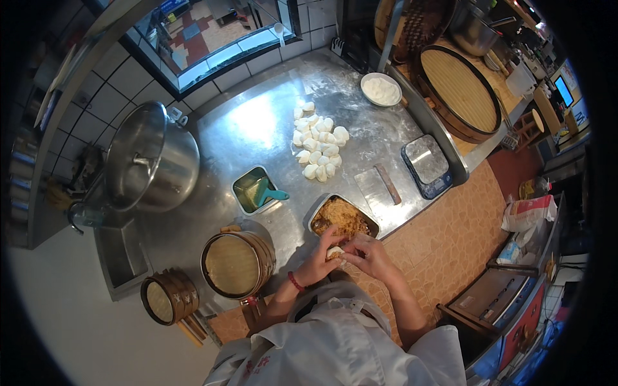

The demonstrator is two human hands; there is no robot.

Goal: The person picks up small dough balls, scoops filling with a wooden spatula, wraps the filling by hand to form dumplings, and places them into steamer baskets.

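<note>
A small round of white dough with brown filling rests in my left hand, which wears a red bead bracelet at the wrist. The fingers of my right hand pinch the dough's edge from the other side. Just beyond both hands stands a rectangular metal tray of crumbly brown filling, its near rim partly hidden by my fingers. Farther up the steel table lies a cluster of several white dough pieces. A dough scraper lies flat to the right of the tray.
A metal container holds a teal brush. Bamboo steamers stand at the left, near a large lidded steel pot. A digital scale and a bowl of flour sit along the right. Another big steamer rests beyond the metal ledge.
</note>
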